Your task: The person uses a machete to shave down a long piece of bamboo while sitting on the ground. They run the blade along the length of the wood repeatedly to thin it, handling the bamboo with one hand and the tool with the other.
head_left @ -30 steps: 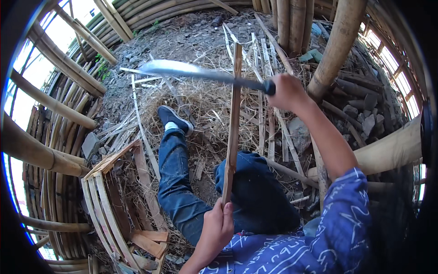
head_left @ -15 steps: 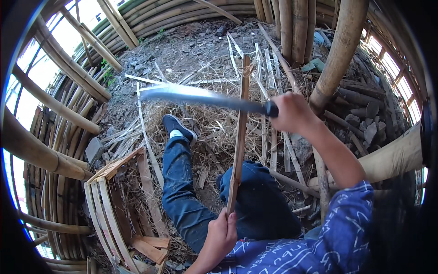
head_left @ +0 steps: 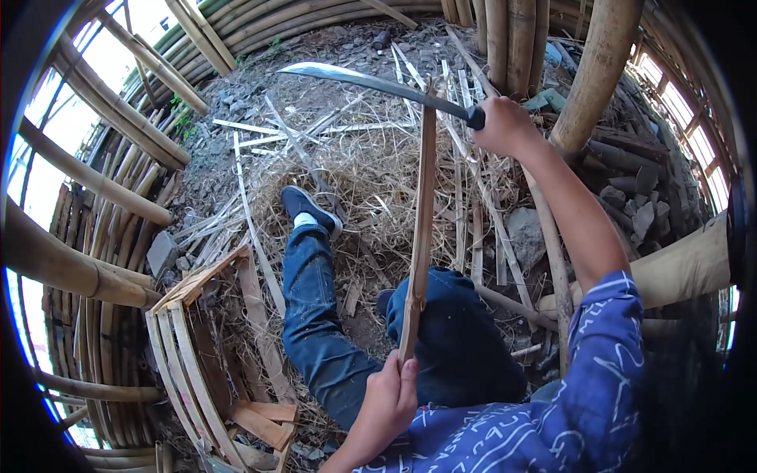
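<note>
A long split bamboo strip [head_left: 420, 229] stands out away from me, its near end gripped in my left hand [head_left: 388, 396]. It passes over my bent right knee. My right hand [head_left: 505, 126] is closed round the dark handle of a machete [head_left: 371, 82], whose curved blade points left. The blade crosses the strip close to its far end and looks to be touching it; how deep it sits there I cannot tell. Under the far part of the strip lies a heap of thin bamboo shavings [head_left: 378, 185].
A slatted wooden crate [head_left: 183, 370] stands to my left. Thick bamboo poles [head_left: 595, 75] rise at the right, and more poles [head_left: 95, 177] lean at the left. Stones [head_left: 643, 225] and split sticks lie on the right. A grey block [head_left: 162, 252] sits near the crate.
My right hand and the machete have moved away from me along the strip, toward its far end. The blade now tilts up to the left. My left hand keeps its grip, shifted slightly.
</note>
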{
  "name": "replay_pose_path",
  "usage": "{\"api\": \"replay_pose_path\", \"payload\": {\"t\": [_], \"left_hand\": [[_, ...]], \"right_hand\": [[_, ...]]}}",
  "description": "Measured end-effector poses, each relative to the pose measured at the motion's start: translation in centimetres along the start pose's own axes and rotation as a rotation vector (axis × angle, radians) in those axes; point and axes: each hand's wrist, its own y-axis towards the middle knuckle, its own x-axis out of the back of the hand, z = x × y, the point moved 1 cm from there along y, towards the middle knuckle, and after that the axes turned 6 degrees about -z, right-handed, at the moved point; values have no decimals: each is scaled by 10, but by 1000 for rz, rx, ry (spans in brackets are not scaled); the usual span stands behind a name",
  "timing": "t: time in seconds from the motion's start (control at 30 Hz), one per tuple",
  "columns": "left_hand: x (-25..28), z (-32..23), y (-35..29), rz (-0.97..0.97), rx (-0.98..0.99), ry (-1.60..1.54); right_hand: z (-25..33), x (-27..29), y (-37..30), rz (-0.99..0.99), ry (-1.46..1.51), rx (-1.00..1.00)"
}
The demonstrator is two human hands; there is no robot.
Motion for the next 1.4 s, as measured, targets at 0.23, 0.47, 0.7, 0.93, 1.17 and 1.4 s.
{"api": "replay_pose_path", "payload": {"t": [0.23, 0.47, 0.7, 0.93, 1.17, 1.4], "left_hand": [[5, -6, -1, 38, 28, 4], [5, 23, 7, 70, -12, -152], [-2, 41, 16, 10, 42, -412], [2, 36, 10, -79, -91, -127], [0, 5, 11, -104, -197, 218], [-7, 3, 7, -162, -235, 410]], "right_hand": [[-11, 7, 16, -102, -20, 3], [-6, 15, -22, -131, 193, -54], [0, -52, -96, -236, 648, -235], [26, -72, -178, -182, 971, -370], [35, -15, -185, -63, 837, -125], [52, 6, -167, 33, 315, 298]]}}
